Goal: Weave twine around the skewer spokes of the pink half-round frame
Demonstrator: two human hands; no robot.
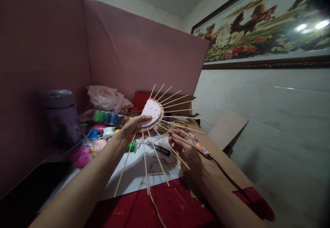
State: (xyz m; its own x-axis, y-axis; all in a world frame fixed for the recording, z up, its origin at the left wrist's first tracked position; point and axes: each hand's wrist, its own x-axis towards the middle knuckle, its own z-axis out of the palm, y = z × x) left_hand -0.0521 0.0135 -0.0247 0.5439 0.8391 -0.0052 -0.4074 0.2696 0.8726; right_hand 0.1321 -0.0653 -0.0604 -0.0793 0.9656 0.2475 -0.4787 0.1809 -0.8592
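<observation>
My left hand point(132, 126) is closed on a round pink dotted disc point(152, 111) with a woven straw rim, held up tilted above the table. Several thin wooden sticks point(175, 100) fan out from the disc like spokes. My right hand point(184, 147) is just below and to the right, its fingers pinched among the lower sticks where a pale straw strand point(154, 200) trails down. Whether the fingers grip a stick or the strand is hard to make out.
A white sheet point(134, 173) over a red cloth point(165, 207) covers the table. A hot-glue gun point(201, 148) with a black cable, small scissors point(161, 149), a purple jar point(62, 116), plastic bags and coloured craft bits lie behind. Pink boards wall the left and back.
</observation>
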